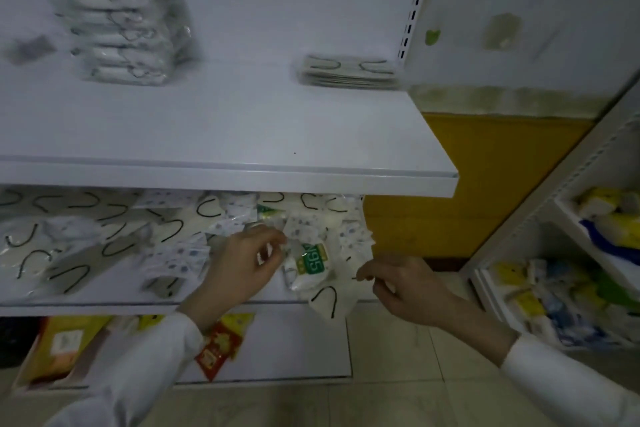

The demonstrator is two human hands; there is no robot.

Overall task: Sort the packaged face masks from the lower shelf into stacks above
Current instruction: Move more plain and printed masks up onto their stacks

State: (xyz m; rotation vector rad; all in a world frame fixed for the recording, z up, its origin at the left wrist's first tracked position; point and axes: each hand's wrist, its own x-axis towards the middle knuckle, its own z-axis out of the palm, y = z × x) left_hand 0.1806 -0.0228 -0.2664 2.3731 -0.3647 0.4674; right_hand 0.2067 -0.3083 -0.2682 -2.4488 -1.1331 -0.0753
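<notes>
Head view, query 1: state of both hands and location of the task items?

Reply 1: Left hand (242,262) is over the lower shelf (104,308), thumb and fingers pinched on the clear wrapper edge of a packaged mask. Right hand (405,288) is off the shelf's right end, fingertips pinched together; whether they grip a wrapper corner cannot be told. Between the hands lies the N95 pack (311,265). One white mask pack (329,302) hangs over the shelf's front lip, just below and right of the left hand.

Query 2: Containers, contents, legible text?

Reply 2: Below the left wrist, a floor-level tier holds a yellow carton (62,347) and a red-and-yellow packet (218,347); their print is unreadable. Lower shelf carries the loose mask pile (86,243), spread left of the left hand: white masks with black ear loops and dotted wrappers. Only "N95", white on a green label, reads. Right of the right hand, a side rack (568,288) holds yellow, blue and white packs, blurred.

Query 3: Edges and open room, farther out?

Reply 3: Above the hands, the upper shelf (242,135) overhangs the pile with a broad bare centre. Far left stands a tall mask stack (117,21); far right, against the slotted upright (414,3), a low flat stack (349,73).
</notes>
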